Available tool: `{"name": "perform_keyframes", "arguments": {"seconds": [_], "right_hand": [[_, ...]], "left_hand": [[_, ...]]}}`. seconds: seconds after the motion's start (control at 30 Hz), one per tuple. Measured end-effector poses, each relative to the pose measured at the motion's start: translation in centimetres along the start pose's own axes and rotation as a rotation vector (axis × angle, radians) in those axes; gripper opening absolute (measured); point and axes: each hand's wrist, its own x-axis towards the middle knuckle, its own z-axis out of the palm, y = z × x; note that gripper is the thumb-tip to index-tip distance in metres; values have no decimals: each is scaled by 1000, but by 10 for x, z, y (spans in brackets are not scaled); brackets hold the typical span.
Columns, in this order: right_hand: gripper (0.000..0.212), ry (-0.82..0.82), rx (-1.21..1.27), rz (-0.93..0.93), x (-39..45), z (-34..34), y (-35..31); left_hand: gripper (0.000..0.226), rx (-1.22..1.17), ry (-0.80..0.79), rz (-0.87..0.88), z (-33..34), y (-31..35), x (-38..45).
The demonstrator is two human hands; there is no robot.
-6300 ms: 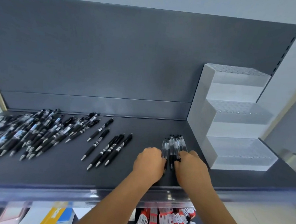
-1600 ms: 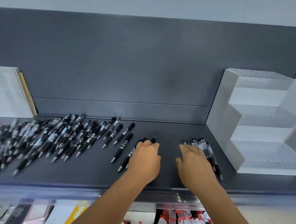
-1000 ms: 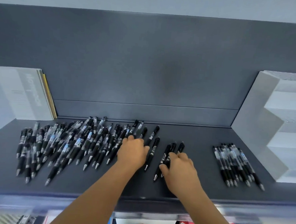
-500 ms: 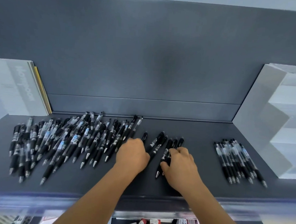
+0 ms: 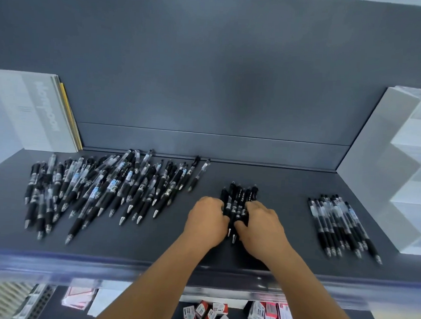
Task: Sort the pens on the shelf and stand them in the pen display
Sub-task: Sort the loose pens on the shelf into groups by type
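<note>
Pens, small black bunch [image 5: 239, 200], lie mid-shelf w/ long axes running front-to-back, tips toward the person. Left hand [image 5: 206, 223] and right hand [image 5: 262, 226] press in on either side, fingers curled around the bunch; both equally near. Pen display [image 5: 386, 170] stands well apart to the right, so right hand is better placed to carry. Sorted clear pens [image 5: 341, 224] lie between bunch & display. Big unsorted pile [image 5: 99, 189] sits left. Fingertips hidden under the knuckles; display cut off at frame edge, holes not visible.
</note>
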Motion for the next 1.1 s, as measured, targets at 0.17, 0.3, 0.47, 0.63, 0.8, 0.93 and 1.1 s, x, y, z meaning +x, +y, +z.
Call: {"name": "perform_keyframes", "arguments": {"seconds": [0.17, 0.3, 0.47, 0.63, 0.8, 0.93, 1.1], "right_hand": [[9, -31, -63, -75, 2, -4, 5], [34, -50, -108, -73, 1, -7, 1], [49, 11, -99, -213, 3, -3, -23], [50, -53, -127, -407, 19, 18, -58], [66, -132, -224, -462, 41, 36, -92], [73, -149, -294, -441, 53, 45, -104], [56, -109, -308, -415, 47, 46, -100]], "left_hand": [[20, -82, -5, -14, 5, 1, -5], [16, -30, 54, 37, -8, -7, -10], [38, 172, 211, -63, -36, -36, -8], [29, 345, 163, -170, -51, -66, -3], [15, 394, 157, -173, -57, -76, 1], [8, 344, 137, -182, -61, -79, 2], [13, 245, 190, -194, -67, -87, 2]]}}
